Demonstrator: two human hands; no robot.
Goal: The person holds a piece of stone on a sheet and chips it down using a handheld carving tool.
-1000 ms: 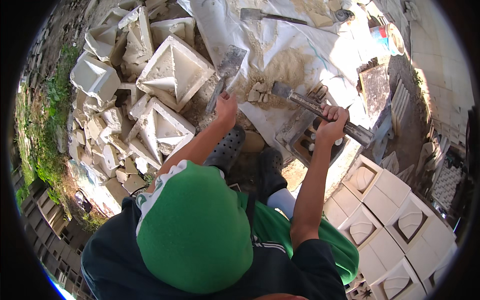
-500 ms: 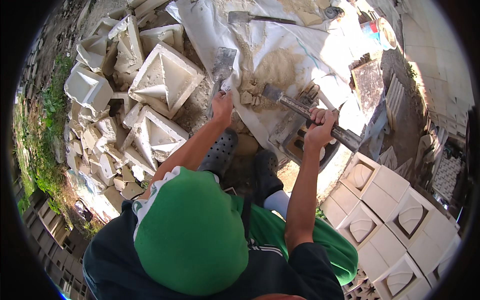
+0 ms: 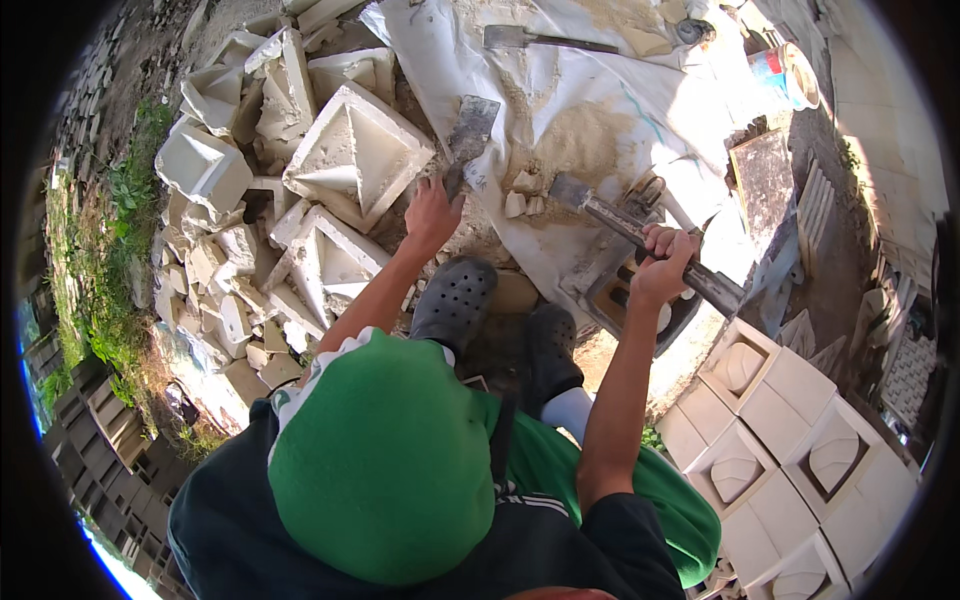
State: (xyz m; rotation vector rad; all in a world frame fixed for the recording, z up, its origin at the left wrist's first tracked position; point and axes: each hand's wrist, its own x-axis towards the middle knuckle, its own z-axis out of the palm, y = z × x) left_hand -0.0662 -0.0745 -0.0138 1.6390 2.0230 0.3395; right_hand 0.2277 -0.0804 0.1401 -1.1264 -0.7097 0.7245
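Observation:
My left hand (image 3: 433, 215) is closed round the lower handle of a dusty flat-bladed scraper (image 3: 474, 125), whose wide blade points away from me on the edge of the white sheet. My right hand (image 3: 668, 262) grips the thick dark shaft of a long tool (image 3: 715, 287). That tool lies aslant, its squarish metal end (image 3: 570, 190) far left and its butt near right. Beneath it is a dark tray-like box (image 3: 610, 297), partly hidden by the shaft and my forearm. Small pale rubble chunks (image 3: 525, 195) rest close to the metal end.
Broken and whole hollow cast blocks (image 3: 360, 160) are heaped on the left. A dusty white sheet (image 3: 600, 90) spreads ahead, bearing another flat-bladed tool (image 3: 560, 41). A bucket (image 3: 790, 78) lies at far right. Stacked pale blocks (image 3: 790, 445) stand near right. My shoes (image 3: 455, 300) are between.
My left hand has moved left from beside the scraper's handle onto it. The whole view has shifted slightly; my right hand keeps its hold on the long tool.

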